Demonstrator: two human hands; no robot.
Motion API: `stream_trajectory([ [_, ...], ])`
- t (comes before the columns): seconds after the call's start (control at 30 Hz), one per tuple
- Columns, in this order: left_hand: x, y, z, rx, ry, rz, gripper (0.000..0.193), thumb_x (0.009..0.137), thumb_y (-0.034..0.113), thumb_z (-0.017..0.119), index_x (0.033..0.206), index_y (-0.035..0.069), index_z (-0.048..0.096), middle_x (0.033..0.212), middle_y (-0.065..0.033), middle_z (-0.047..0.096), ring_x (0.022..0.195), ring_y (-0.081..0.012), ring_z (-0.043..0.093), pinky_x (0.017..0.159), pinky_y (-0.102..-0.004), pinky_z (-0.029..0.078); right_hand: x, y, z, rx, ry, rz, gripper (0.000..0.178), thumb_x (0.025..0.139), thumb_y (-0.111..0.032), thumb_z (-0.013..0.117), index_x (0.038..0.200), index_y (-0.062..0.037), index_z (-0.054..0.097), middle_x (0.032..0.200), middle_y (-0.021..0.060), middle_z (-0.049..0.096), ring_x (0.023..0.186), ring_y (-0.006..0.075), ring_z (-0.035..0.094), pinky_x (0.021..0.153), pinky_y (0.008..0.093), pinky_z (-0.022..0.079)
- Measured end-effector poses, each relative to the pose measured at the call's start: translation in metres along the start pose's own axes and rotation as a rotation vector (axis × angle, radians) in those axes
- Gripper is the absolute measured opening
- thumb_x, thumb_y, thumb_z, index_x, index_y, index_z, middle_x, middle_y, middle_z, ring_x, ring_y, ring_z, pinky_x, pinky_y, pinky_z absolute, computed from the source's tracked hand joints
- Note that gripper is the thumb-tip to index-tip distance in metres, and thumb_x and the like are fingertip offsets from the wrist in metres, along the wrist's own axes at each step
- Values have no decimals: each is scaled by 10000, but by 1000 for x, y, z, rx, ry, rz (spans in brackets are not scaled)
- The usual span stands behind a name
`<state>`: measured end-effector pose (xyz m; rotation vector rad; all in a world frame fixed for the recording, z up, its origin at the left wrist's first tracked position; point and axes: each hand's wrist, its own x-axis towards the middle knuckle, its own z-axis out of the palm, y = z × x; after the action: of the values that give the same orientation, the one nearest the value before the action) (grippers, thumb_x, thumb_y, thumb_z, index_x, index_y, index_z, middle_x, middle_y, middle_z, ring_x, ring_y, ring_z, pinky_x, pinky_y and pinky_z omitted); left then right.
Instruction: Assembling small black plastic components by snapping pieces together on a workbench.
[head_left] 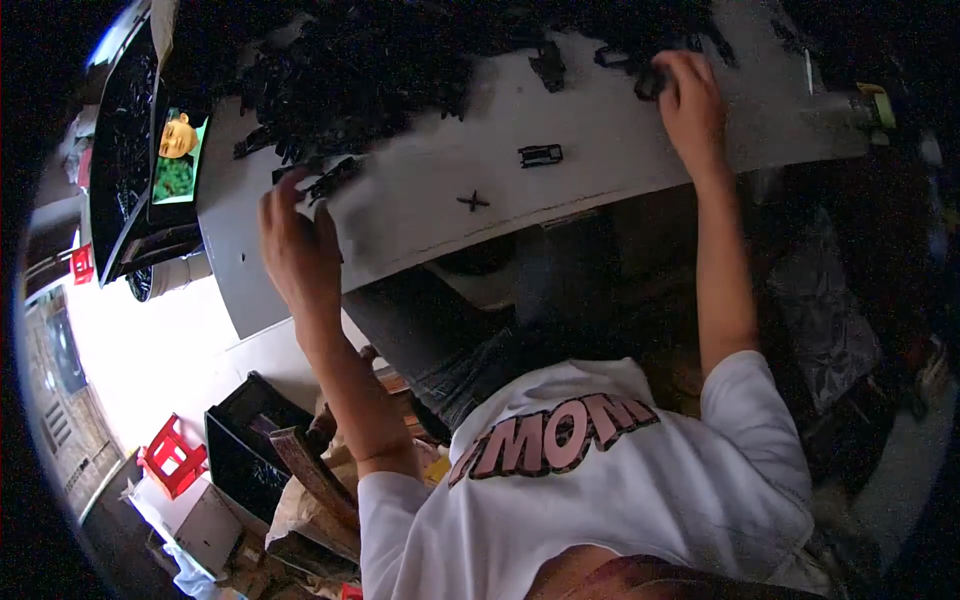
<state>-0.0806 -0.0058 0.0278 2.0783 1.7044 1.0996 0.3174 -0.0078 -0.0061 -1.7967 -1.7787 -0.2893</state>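
Observation:
My left hand [300, 240] is at the left part of a pale tabletop [430, 210], thumb and fingers apart. Its slightly blurred fingertips reach to a few small black plastic parts [335, 178]; no firm hold on one shows. At the far right my right hand [695, 110] is closed, with a small dark plastic part [650, 82] at its fingertips. Between the hands lie a small black rectangular frame-like part [541, 156] and a small black cross-shaped part [473, 201], both untouched.
A large heap of black parts [360, 80] covers the far left of the tabletop. More loose black parts [547, 67] lie along its far side. A lit screen [178, 160] stands at the left edge. A red plastic stool [175, 457] and a black crate [250, 440] sit lower left.

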Motion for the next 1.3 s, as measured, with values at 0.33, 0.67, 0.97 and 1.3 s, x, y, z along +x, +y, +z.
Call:
stream_trajectory([
  [0.33, 2, 6, -1, 220, -333, -121, 290, 775, 3, 567, 1042, 113, 536, 926, -71, 581, 732, -229, 592, 598, -324, 466, -19, -38, -22, 315, -398, 133, 217, 836, -106, 592, 1050, -68, 602, 1036, 75, 576, 840, 204, 593, 677, 313, 499],
  [0.67, -22, 34, 34, -856, -312, -259, 410, 827, 6, 509, 1227, 94, 480, 927, 1, 453, 665, -65, 423, 597, -193, 385, -27, -51, -16, 172, -425, 71, 281, 796, -159, 658, 1039, -41, 582, 941, 57, 558, 758, 139, 581, 610, 273, 482],
  [0.97, -37, 48, 38, -845, -436, -436, 268, 843, 65, 555, 1104, 27, 511, 756, 12, 497, 686, -52, 441, 614, -172, 362, -19, -109, -18, 293, -365, -283, 294, 735, -144, 693, 997, -55, 595, 963, 80, 564, 827, 229, 591, 682, 320, 498],
  [1.3, -42, 51, 50, -684, -321, -243, 213, 838, 22, 520, 1043, 13, 577, 773, -28, 569, 681, -81, 496, 627, -205, 402, -26, -136, -20, 405, -534, -152, 291, 719, -74, 658, 989, -18, 565, 950, 110, 551, 836, 263, 590, 698, 335, 500],
])
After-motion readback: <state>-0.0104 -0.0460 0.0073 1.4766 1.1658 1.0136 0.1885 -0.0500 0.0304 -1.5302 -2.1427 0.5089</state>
